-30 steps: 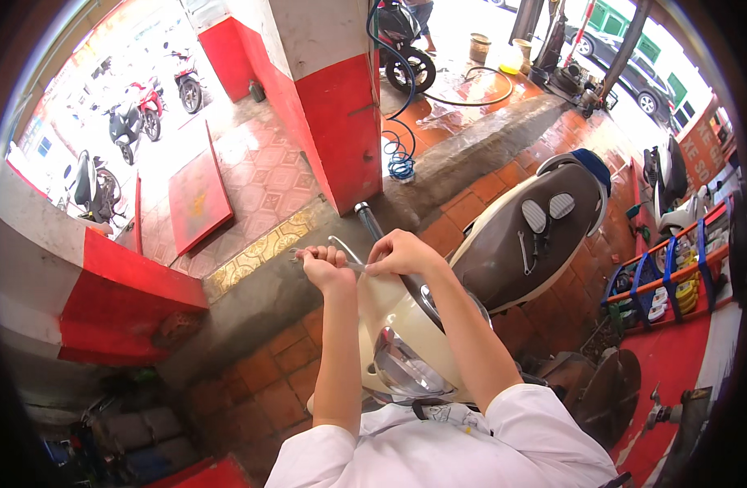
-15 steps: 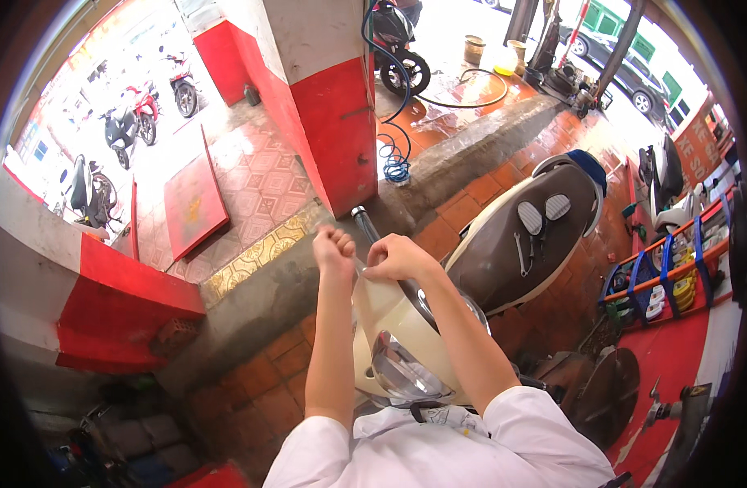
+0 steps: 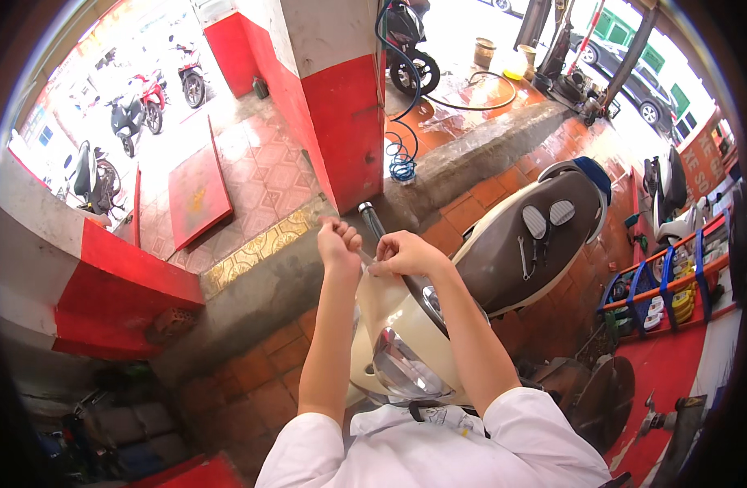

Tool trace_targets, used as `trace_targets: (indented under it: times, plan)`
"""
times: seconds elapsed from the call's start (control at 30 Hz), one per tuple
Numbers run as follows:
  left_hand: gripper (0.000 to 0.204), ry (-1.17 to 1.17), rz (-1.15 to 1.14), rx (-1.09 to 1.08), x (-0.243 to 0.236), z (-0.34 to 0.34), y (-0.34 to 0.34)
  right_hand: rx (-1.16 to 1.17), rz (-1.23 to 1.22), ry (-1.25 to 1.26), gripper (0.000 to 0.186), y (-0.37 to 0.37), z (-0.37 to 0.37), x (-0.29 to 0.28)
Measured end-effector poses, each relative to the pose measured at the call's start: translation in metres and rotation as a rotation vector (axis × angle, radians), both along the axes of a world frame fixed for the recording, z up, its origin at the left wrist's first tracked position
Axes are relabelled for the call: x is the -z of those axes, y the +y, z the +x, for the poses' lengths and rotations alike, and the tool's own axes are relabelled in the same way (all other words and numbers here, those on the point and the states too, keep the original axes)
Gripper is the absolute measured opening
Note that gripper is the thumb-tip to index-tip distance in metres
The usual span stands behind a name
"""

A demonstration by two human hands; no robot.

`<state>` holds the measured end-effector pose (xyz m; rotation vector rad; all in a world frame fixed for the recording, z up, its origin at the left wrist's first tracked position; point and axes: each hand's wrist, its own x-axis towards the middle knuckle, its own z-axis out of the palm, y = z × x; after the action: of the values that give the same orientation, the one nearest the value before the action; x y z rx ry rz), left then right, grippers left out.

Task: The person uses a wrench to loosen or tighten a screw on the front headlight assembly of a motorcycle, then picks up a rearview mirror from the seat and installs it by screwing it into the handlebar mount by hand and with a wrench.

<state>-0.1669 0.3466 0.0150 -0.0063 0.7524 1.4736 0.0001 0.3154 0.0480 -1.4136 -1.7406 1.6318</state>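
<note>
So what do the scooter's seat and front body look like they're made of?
Seat: dark brown, smooth with a dull sheen, probably vinyl or leatherette. Front body: cream, glossy panels with soft highlights, likely painted plastic, though painted metal can't be ruled out.

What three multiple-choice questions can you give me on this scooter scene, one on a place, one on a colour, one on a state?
1. Where does the wrench lie?
A. on the seat
B. on the floor
C. on the pillar

2. What colour is the scooter body?
A. blue
B. cream
C. black

3. How is the left hand?
A. flat open
B. closed in a fist
C. resting on the seat

Answers:
1 A, it lies on the brown seat.
2 B, the front panels are cream.
3 B, its fingers are curled shut at the handlebar, beside the right hand.
</note>
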Motion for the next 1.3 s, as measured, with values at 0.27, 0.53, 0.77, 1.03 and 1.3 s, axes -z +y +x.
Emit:
trace_targets:
  times: [0.27,0.53,0.77,1.03,1.3]
  plan:
    - [0.035,-0.055,-0.04,-0.366,-0.001,0.003,-0.025,0.019,0.066,-0.078,0.034,0.002,0.0,0.009]
    - [0.035,-0.02,-0.097,-0.355,0.012,0.009,-0.016,-0.008,0.168,-0.183,0.038,0.0,0.0,0.0]
    - [0.022,-0.023,0.092,0.43,0.022,0.005,0.032,-0.019,0.225,-0.239,0.039,0.001,-0.006,-0.004]
    - [0.034,0.017,0.203,0.932,-0.02,0.023,0.042,-0.006,-0.002,-0.176,0.045,-0.002,-0.001,-0.014]
    - [0.027,0.037,0.094,-0.185,-0.016,0.002,-0.002,0.013,-0.014,-0.061,0.043,-0.001,0.001,-0.004]
